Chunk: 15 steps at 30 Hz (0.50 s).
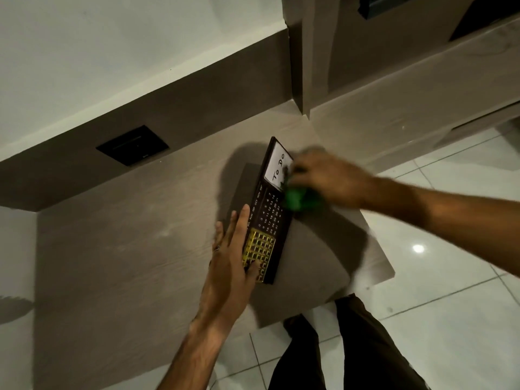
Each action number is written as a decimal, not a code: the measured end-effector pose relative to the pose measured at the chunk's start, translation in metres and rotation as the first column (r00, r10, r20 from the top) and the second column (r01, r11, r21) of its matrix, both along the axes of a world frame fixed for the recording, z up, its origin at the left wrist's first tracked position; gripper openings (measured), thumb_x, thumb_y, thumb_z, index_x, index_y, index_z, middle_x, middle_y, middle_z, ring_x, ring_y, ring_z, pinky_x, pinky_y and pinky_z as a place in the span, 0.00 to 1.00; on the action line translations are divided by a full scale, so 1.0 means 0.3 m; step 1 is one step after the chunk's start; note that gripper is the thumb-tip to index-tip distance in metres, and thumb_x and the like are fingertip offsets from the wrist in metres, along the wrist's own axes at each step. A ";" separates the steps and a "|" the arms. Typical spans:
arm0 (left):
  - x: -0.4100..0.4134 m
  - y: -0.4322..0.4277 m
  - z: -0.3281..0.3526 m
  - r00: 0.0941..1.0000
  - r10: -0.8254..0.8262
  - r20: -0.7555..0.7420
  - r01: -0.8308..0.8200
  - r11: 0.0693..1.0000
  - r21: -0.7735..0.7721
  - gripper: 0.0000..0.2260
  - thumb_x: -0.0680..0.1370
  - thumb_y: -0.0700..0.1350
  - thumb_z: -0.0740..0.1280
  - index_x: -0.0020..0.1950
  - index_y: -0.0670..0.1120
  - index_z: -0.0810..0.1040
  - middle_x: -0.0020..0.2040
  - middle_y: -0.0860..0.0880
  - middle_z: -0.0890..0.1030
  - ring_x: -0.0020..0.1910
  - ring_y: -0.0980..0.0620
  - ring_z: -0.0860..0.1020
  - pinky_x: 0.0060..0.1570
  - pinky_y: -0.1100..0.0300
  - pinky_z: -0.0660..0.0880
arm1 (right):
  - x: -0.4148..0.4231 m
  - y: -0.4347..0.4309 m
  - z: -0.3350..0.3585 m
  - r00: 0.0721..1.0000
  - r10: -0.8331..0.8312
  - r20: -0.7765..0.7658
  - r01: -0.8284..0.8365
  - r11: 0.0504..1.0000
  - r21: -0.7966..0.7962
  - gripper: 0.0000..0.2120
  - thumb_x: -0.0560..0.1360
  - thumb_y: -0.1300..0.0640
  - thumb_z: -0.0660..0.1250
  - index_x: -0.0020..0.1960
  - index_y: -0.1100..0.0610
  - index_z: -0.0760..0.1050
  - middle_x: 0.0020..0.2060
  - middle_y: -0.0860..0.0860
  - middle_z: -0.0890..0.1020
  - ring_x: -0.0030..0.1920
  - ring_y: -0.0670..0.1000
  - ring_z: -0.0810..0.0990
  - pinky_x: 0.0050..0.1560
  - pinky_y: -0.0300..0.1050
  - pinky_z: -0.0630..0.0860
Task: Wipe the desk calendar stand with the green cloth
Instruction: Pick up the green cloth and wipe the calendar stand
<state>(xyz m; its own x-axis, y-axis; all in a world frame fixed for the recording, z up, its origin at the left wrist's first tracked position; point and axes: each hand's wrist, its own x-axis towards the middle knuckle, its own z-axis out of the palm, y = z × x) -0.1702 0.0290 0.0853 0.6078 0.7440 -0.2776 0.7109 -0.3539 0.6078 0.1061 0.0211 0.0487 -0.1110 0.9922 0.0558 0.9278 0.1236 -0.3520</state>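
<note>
The desk calendar stand (267, 212) is a long dark board with a white "To Do" panel at its far end, printed dates in the middle and a gold grid at its near end. It stands on the brown desk (126, 249). My left hand (233, 257) steadies it, fingers flat behind its back edge and thumb on the gold grid. My right hand (329, 178) is blurred and holds the bunched green cloth (297, 198) against the front of the stand, just below the white panel.
A black wall socket (132, 144) sits in the brown back panel behind the desk. The desk's front right corner (391, 273) ends over a white tiled floor (450, 291). My legs in dark trousers (351, 347) stand below the desk edge. A second counter (408, 88) runs at the upper right.
</note>
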 end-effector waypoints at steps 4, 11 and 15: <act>-0.006 0.003 -0.011 1.000 -0.003 0.003 0.003 1.000 -0.012 0.44 0.79 0.39 0.67 0.78 0.65 0.39 0.83 0.57 0.47 0.81 0.50 0.39 0.80 0.41 0.49 | -0.259 -0.169 -0.018 0.878 0.476 -0.053 -0.478 0.878 -0.031 0.16 0.70 0.59 0.73 0.57 0.51 0.79 0.52 0.53 0.81 0.49 0.55 0.77 0.47 0.50 0.75; 0.002 0.000 -0.007 1.000 -0.001 0.010 0.001 1.000 -0.013 0.44 0.79 0.40 0.67 0.75 0.69 0.37 0.82 0.57 0.46 0.81 0.50 0.37 0.77 0.45 0.44 | 0.144 0.064 -0.010 0.953 -0.291 -0.087 0.300 0.947 0.114 0.15 0.74 0.64 0.65 0.61 0.59 0.77 0.56 0.60 0.78 0.56 0.61 0.75 0.53 0.48 0.70; 0.000 0.006 -0.010 1.000 -0.004 -0.001 0.004 1.000 -0.007 0.45 0.79 0.41 0.67 0.74 0.71 0.36 0.82 0.58 0.45 0.81 0.51 0.37 0.75 0.46 0.42 | 0.076 0.017 -0.017 0.961 -0.239 -0.136 0.256 0.959 0.122 0.21 0.70 0.70 0.69 0.61 0.60 0.77 0.57 0.60 0.79 0.59 0.60 0.74 0.57 0.53 0.71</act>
<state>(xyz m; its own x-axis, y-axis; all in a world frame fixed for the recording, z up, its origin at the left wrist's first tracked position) -0.1701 0.0309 0.0822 0.6107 0.7395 -0.2832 0.7100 -0.3531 0.6093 0.1289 0.0263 0.0436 0.1529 0.9696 0.1911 0.8878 -0.0499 -0.4574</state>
